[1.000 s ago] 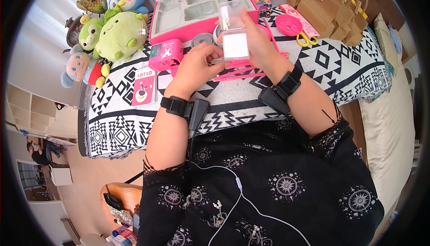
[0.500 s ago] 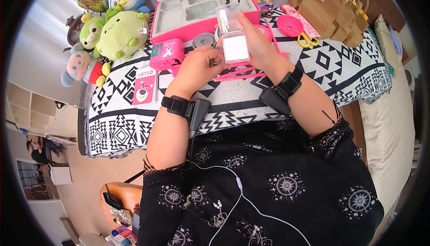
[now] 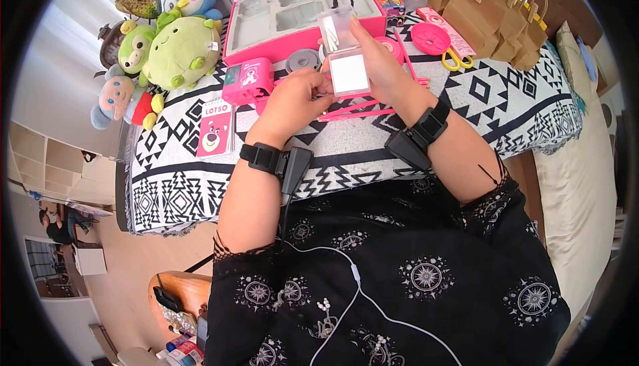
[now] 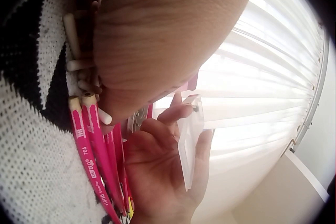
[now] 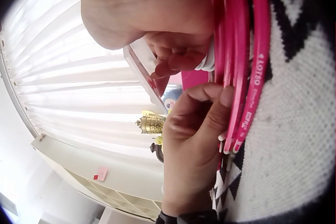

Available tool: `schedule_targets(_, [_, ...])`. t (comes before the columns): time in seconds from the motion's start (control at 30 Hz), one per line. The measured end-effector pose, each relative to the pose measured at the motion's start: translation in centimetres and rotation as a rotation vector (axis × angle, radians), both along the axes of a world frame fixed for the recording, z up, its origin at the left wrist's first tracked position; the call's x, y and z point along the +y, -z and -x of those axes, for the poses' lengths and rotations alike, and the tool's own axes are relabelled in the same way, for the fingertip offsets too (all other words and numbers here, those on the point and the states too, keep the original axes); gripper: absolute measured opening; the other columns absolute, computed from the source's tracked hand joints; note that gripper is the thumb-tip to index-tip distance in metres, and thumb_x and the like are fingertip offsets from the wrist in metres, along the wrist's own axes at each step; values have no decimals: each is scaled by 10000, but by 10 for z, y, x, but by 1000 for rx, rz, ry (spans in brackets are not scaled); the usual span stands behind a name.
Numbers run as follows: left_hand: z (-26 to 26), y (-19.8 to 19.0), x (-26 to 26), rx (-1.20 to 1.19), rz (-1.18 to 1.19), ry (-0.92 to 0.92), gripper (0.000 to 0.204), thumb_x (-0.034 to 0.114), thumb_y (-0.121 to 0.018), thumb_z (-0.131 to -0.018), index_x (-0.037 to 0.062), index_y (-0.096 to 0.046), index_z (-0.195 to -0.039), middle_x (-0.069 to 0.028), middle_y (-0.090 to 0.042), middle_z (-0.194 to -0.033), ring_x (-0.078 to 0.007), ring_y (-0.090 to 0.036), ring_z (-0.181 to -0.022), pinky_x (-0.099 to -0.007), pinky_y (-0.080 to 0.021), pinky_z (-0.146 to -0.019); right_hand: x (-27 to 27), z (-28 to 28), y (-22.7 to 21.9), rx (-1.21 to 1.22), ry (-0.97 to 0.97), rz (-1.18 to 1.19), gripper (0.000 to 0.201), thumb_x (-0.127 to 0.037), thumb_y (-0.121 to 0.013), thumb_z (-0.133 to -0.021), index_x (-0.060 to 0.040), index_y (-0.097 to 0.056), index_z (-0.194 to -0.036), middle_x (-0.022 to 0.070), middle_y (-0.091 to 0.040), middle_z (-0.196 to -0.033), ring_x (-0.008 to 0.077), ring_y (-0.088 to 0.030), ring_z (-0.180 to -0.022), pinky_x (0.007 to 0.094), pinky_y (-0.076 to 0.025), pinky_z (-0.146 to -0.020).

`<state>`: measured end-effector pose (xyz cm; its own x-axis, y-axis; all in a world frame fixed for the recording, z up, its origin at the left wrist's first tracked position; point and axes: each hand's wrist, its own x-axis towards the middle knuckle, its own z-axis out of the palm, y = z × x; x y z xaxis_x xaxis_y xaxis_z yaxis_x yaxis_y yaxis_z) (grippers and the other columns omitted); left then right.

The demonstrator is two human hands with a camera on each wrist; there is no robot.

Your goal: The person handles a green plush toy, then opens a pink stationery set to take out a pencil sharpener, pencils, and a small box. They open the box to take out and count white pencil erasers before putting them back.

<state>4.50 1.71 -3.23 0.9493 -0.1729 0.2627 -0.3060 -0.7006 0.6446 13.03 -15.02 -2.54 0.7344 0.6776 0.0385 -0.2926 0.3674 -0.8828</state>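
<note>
We are gripping the clear case in our right hand, its near half with the white panel sitting just beside our left fingertips and its far half leaning away beyond them. White sticks are showing in or through that far half, so a tilt toward the left fingers could be sending them sliding out; squeezing too hard with the right thumb could be flexing the thin walls or straining the fold between the halves. Our left hand is curling, thumb and forefinger tips meeting, but we are not able to tell whether they are pinching anything, because pink pencils are lining up against them. A sideways sweep there could be rolling those pencils over the patterned cloth. Beyond the left knuckles, the grey roll and the pink box are standing near enough that a careless backward elbowing of the hand could be nudging either.
</note>
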Motion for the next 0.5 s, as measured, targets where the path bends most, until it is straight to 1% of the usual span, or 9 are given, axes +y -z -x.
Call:
schedule_targets(0.13, [-2, 3, 2, 41, 41, -14, 145, 102, -723, -792, -5, -642, -845, -108, -600, -797, -253, -610, -738, -351, -483, -668, -1, 2, -2, -8, 1, -4, 599, -584, -378, -997, -33, -595, -1088, 138, -695, -854, 204, -696, -760, 329, -574, -689])
schedule_targets(0.2, [-2, 2, 0, 39, 50, -81, 159, 106, -709, -808, -4, -631, -891, -112, -602, -801, -243, -605, -718, -348, -483, -663, -1, 1, -1, -2, 2, 0, 599, -583, -376, -998, -32, -595, -1085, 139, -695, -849, 205, -696, -757, 330, -575, -687])
schedule_targets(0.3, [-2, 2, 1, 38, 73, -64, 179, 111, -705, -815, -3, -620, -923, -114, -604, -810, -239, -597, -710, -343, -480, -655, -1, -2, 3, -45, -36, -5, 640, -606, -358, -990, -32, -605, -1131, 115, -702, -880, 193, -708, -785, 314, -588, -705])
schedule_targets(0.43, [-4, 9, 3, 7, 88, -48, 167, 111, -703, -816, -6, -627, -906, -112, -620, -805, -231, -600, -696, -341, -480, -646, 0, 0, 1, -30, 1, 20, 634, -601, -357, -992, -35, -606, -1128, 113, -701, -881, 194, -708, -791, 317, -587, -708])
schedule_targets(0.5, [-4, 10, 4, 58, 142, -40, 136, 84, -698, -814, -8, -641, -898, -100, -640, -779, -199, -612, -679, -324, -485, -636, 0, -1, 1, -28, 14, 25, 630, -597, -356, -994, -35, -606, -1128, 113, -701, -883, 195, -707, -795, 318, -587, -713])
